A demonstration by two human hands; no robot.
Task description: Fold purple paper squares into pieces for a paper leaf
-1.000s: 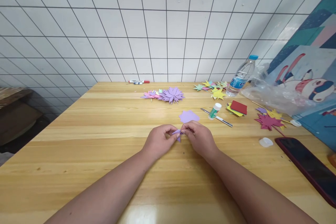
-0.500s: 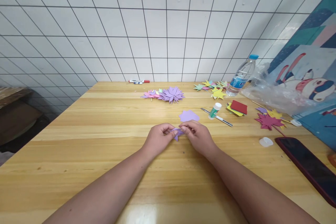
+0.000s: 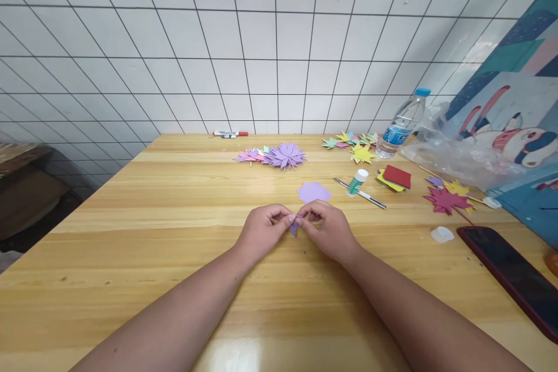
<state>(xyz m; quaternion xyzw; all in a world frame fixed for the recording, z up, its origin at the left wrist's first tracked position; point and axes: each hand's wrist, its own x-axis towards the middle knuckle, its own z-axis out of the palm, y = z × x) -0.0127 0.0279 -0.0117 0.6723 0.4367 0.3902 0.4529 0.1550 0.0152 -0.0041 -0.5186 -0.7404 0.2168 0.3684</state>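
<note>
Between my two hands is a small purple paper piece (image 3: 293,229), pinched at its upper edge by the fingertips and partly hidden by them. My left hand (image 3: 267,228) is closed on its left side, thumb against forefinger. From the right, my right hand (image 3: 326,225) pinches the same piece. Just beyond my fingers a lilac paper shape (image 3: 314,192) with a jagged edge lies flat on the table. Farther off rests a layered purple paper flower (image 3: 286,156), beside smaller pink and multicoloured paper pieces (image 3: 253,155).
To the right are a glue stick (image 3: 357,182), a craft knife (image 3: 372,200), red and yellow paper (image 3: 397,176), paper leaves (image 3: 447,200), a clear cap (image 3: 442,235) and a phone (image 3: 510,279). A water bottle (image 3: 401,125) stands near the tiled wall; markers (image 3: 231,134) lie at the back.
My fingertips have drawn closer together over the purple paper piece, which now tilts and shows less of its surface. Everything else on the table stays in place.
</note>
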